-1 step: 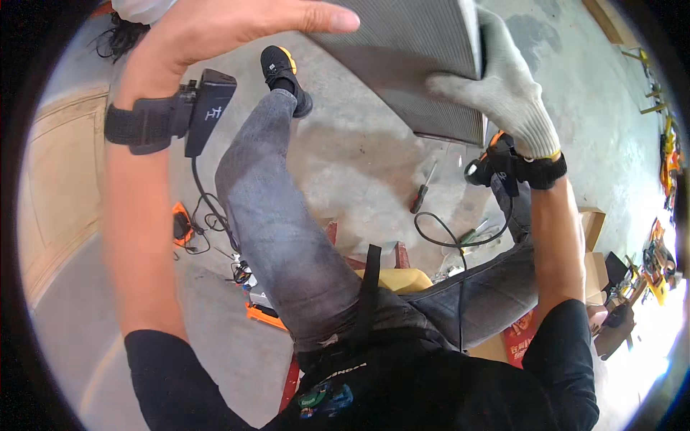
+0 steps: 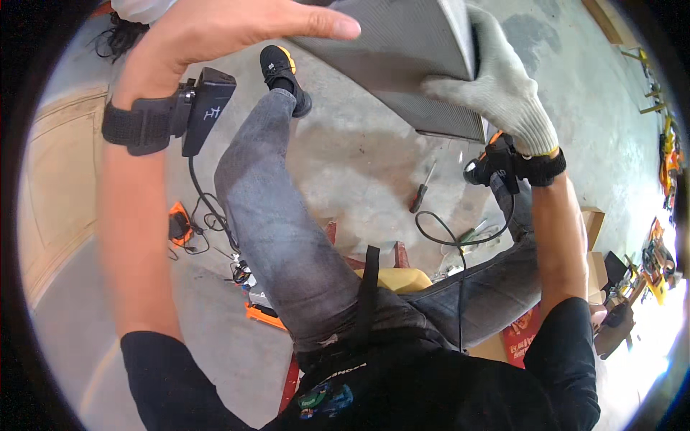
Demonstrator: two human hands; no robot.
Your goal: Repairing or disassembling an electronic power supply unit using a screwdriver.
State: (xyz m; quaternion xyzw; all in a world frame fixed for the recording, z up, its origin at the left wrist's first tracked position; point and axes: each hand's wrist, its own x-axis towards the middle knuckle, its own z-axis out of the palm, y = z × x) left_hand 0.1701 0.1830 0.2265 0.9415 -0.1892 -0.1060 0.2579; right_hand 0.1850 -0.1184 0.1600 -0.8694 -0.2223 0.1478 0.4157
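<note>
A grey box-shaped piece with fine ribs [image 2: 381, 57] is held up in front of me, tilted and cut off by the top edge of the view. My right hand [image 2: 496, 82], in a white knitted glove, grips its right end, thumb on the ribbed face and fingers around the side. My left hand [image 2: 237, 25] is bare and at the box's upper left, its thumb stretched along it; its other fingers are hidden. A black strapped device [image 2: 208, 111] sits on my left wrist, and another black strap [image 2: 543, 170] circles the right one.
Between my legs a screwdriver [image 2: 422, 190] lies on the concrete floor [image 2: 345, 154]. A black cable [image 2: 460, 248] loops over my right leg. Orange-and-black gear [image 2: 180, 223] with wires lies left, a wooden panel [image 2: 65, 172] beyond it. Cardboard boxes [image 2: 595, 276] and several tools [image 2: 658, 262] are at the right.
The ribbed box and my gloved right hand have shifted slightly left. Both hands keep their positions on the box.
</note>
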